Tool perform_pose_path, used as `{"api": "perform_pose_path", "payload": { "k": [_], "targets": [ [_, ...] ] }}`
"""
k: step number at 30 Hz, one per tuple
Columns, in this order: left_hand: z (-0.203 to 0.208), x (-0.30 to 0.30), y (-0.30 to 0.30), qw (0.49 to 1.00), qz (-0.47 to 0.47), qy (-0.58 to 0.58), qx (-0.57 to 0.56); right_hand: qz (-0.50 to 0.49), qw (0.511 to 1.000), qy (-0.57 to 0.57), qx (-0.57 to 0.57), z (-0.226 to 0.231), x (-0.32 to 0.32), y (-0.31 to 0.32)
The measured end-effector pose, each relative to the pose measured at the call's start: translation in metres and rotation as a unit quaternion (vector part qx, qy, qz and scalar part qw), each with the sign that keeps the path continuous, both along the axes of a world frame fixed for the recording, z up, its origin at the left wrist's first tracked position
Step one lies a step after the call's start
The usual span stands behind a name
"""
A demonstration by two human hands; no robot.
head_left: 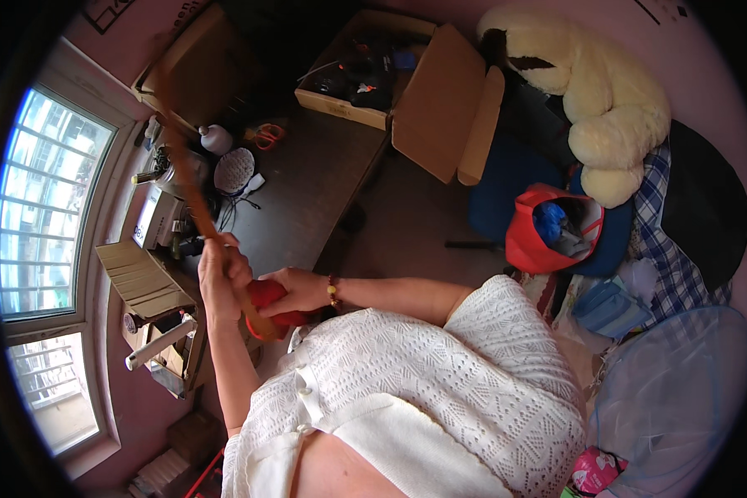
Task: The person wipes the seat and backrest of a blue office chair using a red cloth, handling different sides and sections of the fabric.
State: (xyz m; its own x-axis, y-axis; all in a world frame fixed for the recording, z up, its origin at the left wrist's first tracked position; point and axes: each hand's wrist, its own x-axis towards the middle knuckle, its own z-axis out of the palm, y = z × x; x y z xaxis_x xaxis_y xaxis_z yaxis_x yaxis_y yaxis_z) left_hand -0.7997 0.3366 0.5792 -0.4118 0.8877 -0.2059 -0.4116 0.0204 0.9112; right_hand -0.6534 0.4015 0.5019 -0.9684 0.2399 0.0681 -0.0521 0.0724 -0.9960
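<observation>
My left hand [222,278] is closed around a long brown stick [189,178], apparently wooden. The stick slants up and away to the left over the desk, and its far end is blurred. Just right of it, my right hand [299,291] grips a bunched red cloth [266,300]. This cloth lies against the lower part of the stick, near my left wrist, and partly hides behind my fingers. A beaded bracelet [332,291] circles my right wrist.
On the dark desk [307,166] are orange-handled scissors [267,137], a white bottle [216,139] and a woven bowl [235,171]. An open cardboard box [340,108] sits at its far end. A red bag [533,236] and large plush toy [614,124] are to the right; a window [50,199] is left.
</observation>
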Motion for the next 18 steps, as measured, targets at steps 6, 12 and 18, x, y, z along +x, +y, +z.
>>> {"api": "perform_pose_path", "payload": {
  "k": [6,12,18],
  "targets": [
    [-0.042,-0.005,-0.036,0.967,-0.043,0.212,-0.138,-0.107,0.830,0.043,-0.546,-0.017,-0.004,0.029],
    [-0.052,0.014,-0.030,0.979,-0.073,0.066,-0.180,-0.116,0.917,0.078,-0.373,0.007,-0.012,0.018],
    [-0.044,0.018,-0.060,0.983,-0.110,-0.009,-0.149,-0.218,0.930,0.084,-0.285,0.004,-0.050,0.043]
  ]
}}
